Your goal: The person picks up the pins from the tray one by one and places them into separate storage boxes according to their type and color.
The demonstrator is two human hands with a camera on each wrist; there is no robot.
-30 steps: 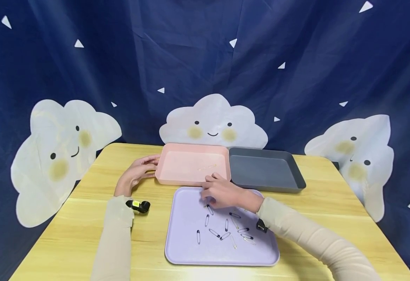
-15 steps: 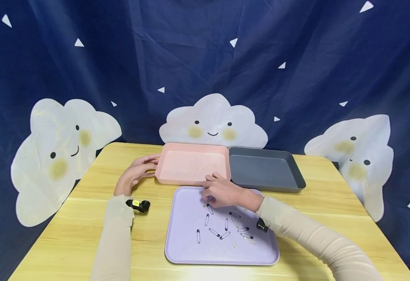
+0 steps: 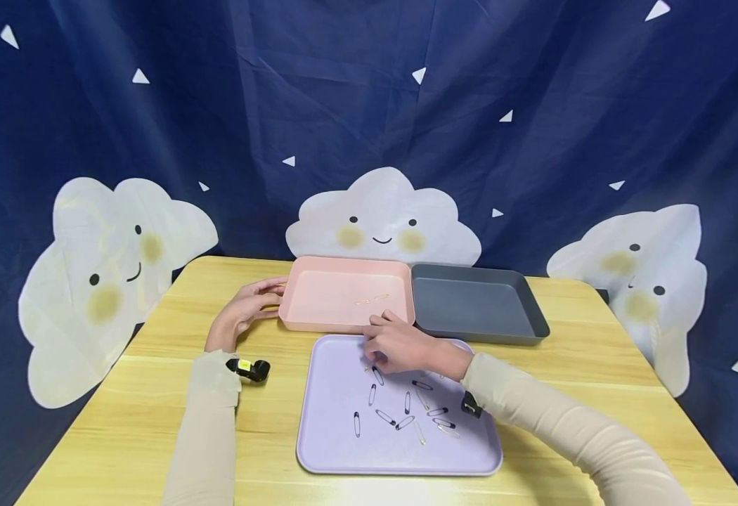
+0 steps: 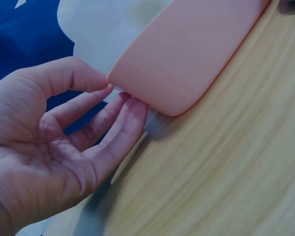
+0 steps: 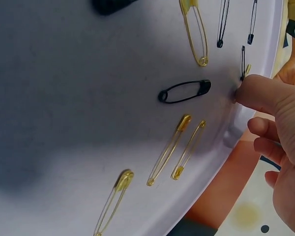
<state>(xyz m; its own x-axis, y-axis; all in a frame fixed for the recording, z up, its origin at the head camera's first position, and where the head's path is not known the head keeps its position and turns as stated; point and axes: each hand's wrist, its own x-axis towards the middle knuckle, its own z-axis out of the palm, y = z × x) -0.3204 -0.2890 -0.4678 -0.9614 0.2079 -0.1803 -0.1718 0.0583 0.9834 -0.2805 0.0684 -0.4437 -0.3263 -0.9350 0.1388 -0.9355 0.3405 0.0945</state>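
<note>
My right hand [image 3: 400, 346] is lowered onto the far part of the lilac tray [image 3: 331, 450], fingers curled. In the right wrist view its fingertips pinch a gold safety pin [image 5: 248, 70]; most of that pin is hidden by the fingers. A black safety pin [image 5: 243, 61] lies right beside them. Several other black and gold safety pins [image 5: 185, 92] are scattered over the same tray. My left hand [image 3: 246, 309] stays at the left end of the pink tray [image 3: 318, 292]. In the left wrist view its extended fingers touch the outer wall, with the thumb tip at the rim.
Two gold safety pins [image 3: 380, 297] lie inside the pink tray. A dark grey tray [image 3: 476, 309] stands against its right side. All the trays are on a wooden table [image 3: 597, 379], and a blue cloud-print curtain [image 3: 369, 91] hangs behind it.
</note>
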